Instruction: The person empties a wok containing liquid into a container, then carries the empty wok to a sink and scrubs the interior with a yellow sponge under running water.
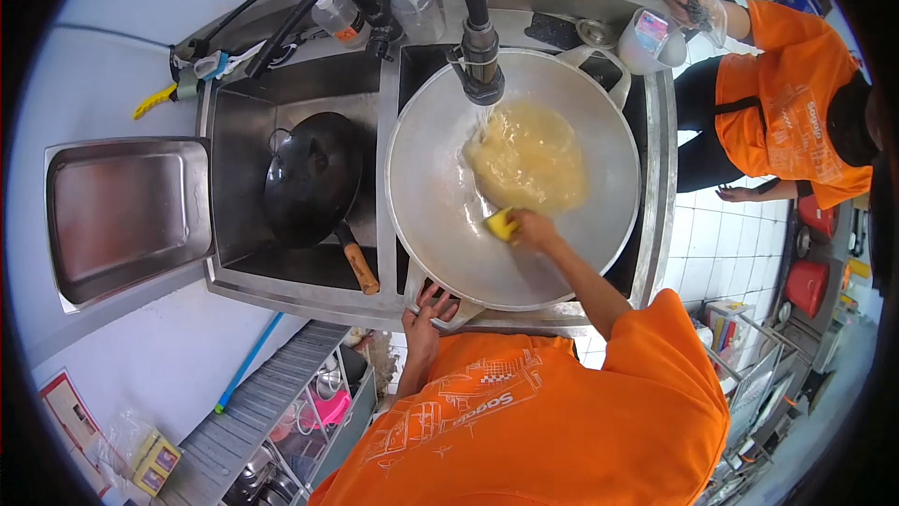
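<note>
A very large metal wok (428,183) rests over the right sink basin, with yellowish water (534,158) pooled inside. Water runs into it from a black faucet (482,71). My right hand (532,231) grips a yellow sponge (500,224) against the wok's inner wall, at the near edge of the water. At the near rim, my left hand (428,309) is at the wok's loop handle (456,316), fingers spread; whether they grip it is unclear. A black wok with a wooden handle (361,269) lies tilted in the left basin.
Pump bottles (418,11), a metal bowl (595,33) and a plastic tub (652,42) stand along the back ledge. A rectangular metal pan (130,214) is left of the sink. On the right a co-worker (779,106) holds a dark scourer (695,6) above the tub.
</note>
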Demonstrator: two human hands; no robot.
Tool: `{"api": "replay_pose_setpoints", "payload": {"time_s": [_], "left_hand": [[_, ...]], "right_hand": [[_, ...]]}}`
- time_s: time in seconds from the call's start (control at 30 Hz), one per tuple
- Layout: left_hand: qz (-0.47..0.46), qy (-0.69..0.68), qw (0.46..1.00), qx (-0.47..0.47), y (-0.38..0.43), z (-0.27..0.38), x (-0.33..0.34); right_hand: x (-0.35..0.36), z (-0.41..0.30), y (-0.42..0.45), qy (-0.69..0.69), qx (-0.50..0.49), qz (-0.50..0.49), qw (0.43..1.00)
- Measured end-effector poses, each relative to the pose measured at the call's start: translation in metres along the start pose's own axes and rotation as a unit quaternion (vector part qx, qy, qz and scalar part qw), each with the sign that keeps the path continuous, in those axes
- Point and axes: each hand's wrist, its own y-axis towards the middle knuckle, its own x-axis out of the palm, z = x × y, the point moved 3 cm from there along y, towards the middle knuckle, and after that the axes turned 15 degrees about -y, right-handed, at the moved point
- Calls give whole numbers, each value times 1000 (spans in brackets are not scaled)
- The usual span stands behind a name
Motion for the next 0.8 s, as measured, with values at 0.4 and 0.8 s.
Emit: {"api": "replay_pose_setpoints", "payload": {"time_s": [0.4,0.8], "left_hand": [[-40,-2,999,13,1,-5,-5],[-32,-9,999,17,4,-5,-3]], "right_hand": [[-200,53,-16,310,135,464,819],[-334,98,-15,555,116,606,558]]}}
